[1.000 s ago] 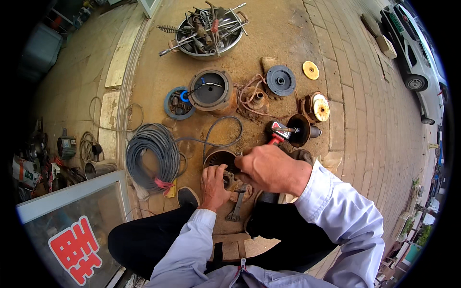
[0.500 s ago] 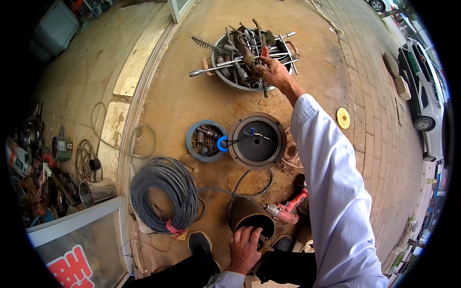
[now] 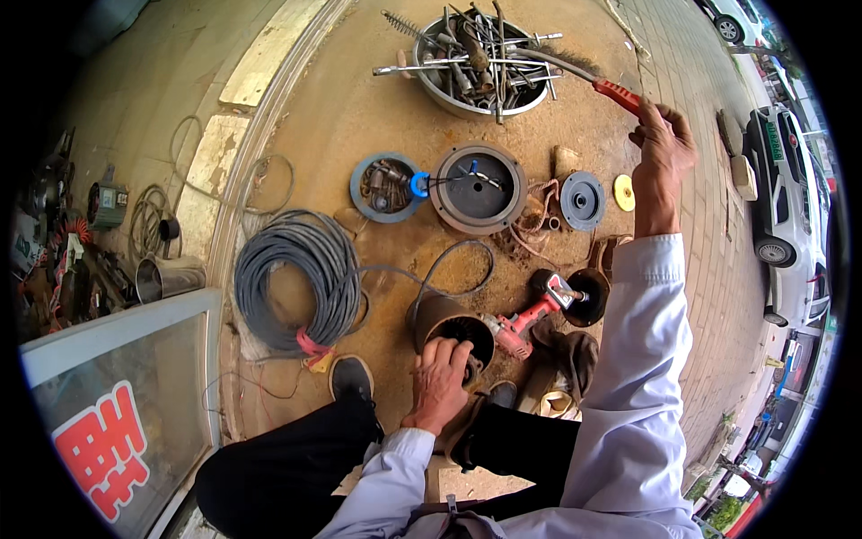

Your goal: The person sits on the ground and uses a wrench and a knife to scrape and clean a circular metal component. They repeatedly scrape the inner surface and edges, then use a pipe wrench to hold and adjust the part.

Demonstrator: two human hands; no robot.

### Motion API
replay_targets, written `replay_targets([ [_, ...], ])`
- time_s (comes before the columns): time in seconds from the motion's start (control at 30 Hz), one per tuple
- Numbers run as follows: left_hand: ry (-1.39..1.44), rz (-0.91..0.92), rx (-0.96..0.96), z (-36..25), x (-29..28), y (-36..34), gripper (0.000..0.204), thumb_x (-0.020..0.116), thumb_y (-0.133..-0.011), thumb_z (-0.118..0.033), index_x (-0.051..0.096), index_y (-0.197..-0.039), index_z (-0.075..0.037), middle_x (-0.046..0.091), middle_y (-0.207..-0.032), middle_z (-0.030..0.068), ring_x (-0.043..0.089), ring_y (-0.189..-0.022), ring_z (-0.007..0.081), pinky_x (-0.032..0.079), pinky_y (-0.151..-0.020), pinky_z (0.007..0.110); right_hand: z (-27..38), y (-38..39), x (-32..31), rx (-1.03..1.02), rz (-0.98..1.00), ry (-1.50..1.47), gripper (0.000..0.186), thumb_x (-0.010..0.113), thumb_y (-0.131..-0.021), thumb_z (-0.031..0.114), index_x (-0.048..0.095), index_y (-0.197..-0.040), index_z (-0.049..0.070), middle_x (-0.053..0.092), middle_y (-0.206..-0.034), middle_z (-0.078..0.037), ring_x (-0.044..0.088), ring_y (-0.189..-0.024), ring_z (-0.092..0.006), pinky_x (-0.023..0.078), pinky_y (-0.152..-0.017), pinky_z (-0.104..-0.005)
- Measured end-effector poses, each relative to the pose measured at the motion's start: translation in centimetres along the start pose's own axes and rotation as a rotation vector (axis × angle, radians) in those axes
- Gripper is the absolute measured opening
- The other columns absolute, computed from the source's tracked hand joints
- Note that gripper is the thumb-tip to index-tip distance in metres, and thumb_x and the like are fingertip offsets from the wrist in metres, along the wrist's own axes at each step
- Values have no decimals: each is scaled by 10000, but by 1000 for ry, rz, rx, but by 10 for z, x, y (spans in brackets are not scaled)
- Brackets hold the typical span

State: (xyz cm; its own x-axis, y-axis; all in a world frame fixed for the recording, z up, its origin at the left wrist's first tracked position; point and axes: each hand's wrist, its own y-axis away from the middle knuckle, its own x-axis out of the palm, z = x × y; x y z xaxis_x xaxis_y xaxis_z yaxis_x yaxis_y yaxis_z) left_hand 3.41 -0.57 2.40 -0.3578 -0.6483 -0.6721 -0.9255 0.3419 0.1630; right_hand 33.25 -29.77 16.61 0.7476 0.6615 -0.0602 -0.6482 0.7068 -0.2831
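While the R hand is closed round the red handle of 1 wire brush, upper right of frame, the L hand, lower ctr, lies w/ fingers part-bent over the mouth of 1 brown cylinder; thumb unclear, so can't tell if it grips. Brush tip overlaps 1 metal basin of tools, top ctr; can't tell if they touch. Mid-frame, left to right: 1 blue dish w/ small parts, 1 flanged housing, 1 dark grey disc, 1 yellow disc. 1 cable coil sits ctr-left, 1 red power tool just right of the cylinder, 2 shoes lower ctr.
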Motion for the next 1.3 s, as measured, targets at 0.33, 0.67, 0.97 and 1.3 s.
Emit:
replay_targets([
  [0.33,-69,-18,46,-4,-10,10,889,828,-635,64,502,-1436,-141,429,-1455,193,418,-1334,437,409,-1067,526,105,268,-175,921,95,-915,202,594,-1040,159,590,-1108,-31,652,-905,-98,628,-757,-181,592,-735,-322],
  [0.67,-318,240,51,-9,-23,10,751,674,-776,-60,492,-1492,-198,470,-1503,158,432,-1341,420,355,-1140,500,129,424,-260,874,468,-964,289,713,-868,26,633,-1139,-34,660,-914,-66,618,-773,-167,549,-731,-330],
  [0.97,-203,145,-2,-15,-3,27,693,740,-792,-276,532,-1445,-171,434,-1538,181,340,-1436,438,281,-1200,513,91,441,-258,940,615,-569,315,642,-827,-59,613,-1140,-43,677,-1013,-96,700,-918,-215,586,-836,-361],
  [1.3,-83,-143,169,-8,1,44,423,701,-712,23,644,-1121,-71,480,-1425,240,550,-1213,485,481,-1001,470,99,435,-267,906,549,-868,410,585,-858,-79,577,-1265,-29,676,-1005,-113,685,-851,-218,580,-793,-351],
])
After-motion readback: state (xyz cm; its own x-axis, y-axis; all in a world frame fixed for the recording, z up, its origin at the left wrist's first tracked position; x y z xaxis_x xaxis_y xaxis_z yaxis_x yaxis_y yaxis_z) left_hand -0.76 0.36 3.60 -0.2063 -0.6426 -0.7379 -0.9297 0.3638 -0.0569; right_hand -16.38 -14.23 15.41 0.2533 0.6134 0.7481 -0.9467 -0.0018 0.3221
